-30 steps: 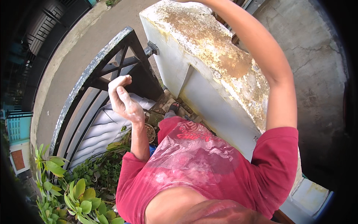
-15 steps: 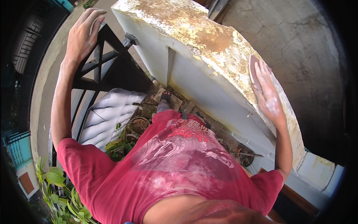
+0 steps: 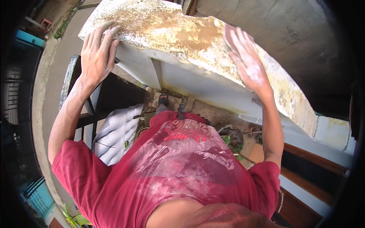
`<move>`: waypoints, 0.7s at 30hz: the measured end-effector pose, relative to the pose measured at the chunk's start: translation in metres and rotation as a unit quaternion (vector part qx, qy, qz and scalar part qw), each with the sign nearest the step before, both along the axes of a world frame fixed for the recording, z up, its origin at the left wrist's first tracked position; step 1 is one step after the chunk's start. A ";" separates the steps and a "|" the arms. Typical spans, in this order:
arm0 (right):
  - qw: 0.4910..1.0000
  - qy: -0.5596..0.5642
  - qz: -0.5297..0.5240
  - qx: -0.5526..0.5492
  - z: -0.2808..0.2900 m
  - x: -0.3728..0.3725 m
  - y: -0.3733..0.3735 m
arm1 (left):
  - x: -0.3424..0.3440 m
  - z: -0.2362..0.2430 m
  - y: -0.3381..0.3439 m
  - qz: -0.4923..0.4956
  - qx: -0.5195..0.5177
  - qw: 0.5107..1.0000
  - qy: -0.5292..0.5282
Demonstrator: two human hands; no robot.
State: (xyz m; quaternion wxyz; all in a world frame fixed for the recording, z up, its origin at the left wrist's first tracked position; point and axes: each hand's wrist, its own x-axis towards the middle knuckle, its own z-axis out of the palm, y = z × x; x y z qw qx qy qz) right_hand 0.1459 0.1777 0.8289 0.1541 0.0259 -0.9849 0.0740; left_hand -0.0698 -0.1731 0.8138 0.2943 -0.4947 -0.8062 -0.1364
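Observation:
A thick white wall (image 3: 192,32) curves across in front of me, its top worn to yellow, brown and flaking white patches. My right hand (image 3: 249,64), dusted white, lies flat on that top with fingers stretched forward. Under its fingers it holds a sheet of brownish-pink sandpaper (image 3: 228,35), whose edge shows on the left of the fingers. Toward the wall's left end is my left hand (image 3: 97,57), fingers apart and nothing in them. Its fingertips reach over the wall's edge; whether they press on it I cannot tell.
A black metal gate (image 3: 114,93) stands below my left forearm, beside a pale corrugated sheet (image 3: 118,129). Plant pots (image 3: 234,136) sit at the wall's foot on the right. Brown wooden strips (image 3: 308,190) lie at lower right. A concrete surface (image 3: 262,15) spreads beyond the wall.
My right hand has slid the sandpaper forward and left along the wall top. My left hand, previously raised over the gate, has come to the wall's left end. The view has shifted.

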 end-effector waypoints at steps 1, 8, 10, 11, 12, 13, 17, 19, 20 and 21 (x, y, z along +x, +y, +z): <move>0.999 -0.013 -0.048 -0.004 0.002 0.007 0.001 | 0.003 0.003 0.003 -0.009 -0.007 1.000 0.004; 0.987 0.026 0.154 -0.021 -0.013 -0.091 -0.111 | 0.001 -0.010 -0.001 0.015 0.003 1.000 -0.007; 0.994 -0.002 0.104 -0.035 -0.012 -0.062 -0.065 | 0.004 -0.009 -0.005 0.004 -0.015 1.000 0.001; 0.997 -0.018 0.054 -0.042 -0.004 -0.039 -0.020 | 0.006 -0.009 -0.007 0.003 -0.021 1.000 0.003; 0.999 -0.002 -0.035 -0.037 -0.006 -0.010 0.018 | 0.006 -0.010 -0.003 -0.011 -0.026 1.000 0.002; 0.991 0.021 -0.124 -0.037 0.003 0.001 0.026 | 0.006 -0.009 0.003 -0.033 -0.035 0.999 0.009; 0.991 0.054 0.053 0.107 -0.020 -0.064 -0.044 | 0.009 -0.013 0.016 -0.075 -0.079 0.994 0.013; 0.993 0.015 0.091 0.077 -0.003 -0.056 -0.084 | 0.006 -0.015 0.013 -0.077 -0.081 0.994 0.013; 0.995 0.027 0.094 0.003 -0.003 -0.042 -0.097 | 0.009 -0.016 0.007 -0.062 -0.074 0.995 0.003; 0.992 0.038 0.095 -0.070 -0.005 -0.034 -0.103 | 0.007 -0.014 0.004 -0.060 -0.078 0.995 0.012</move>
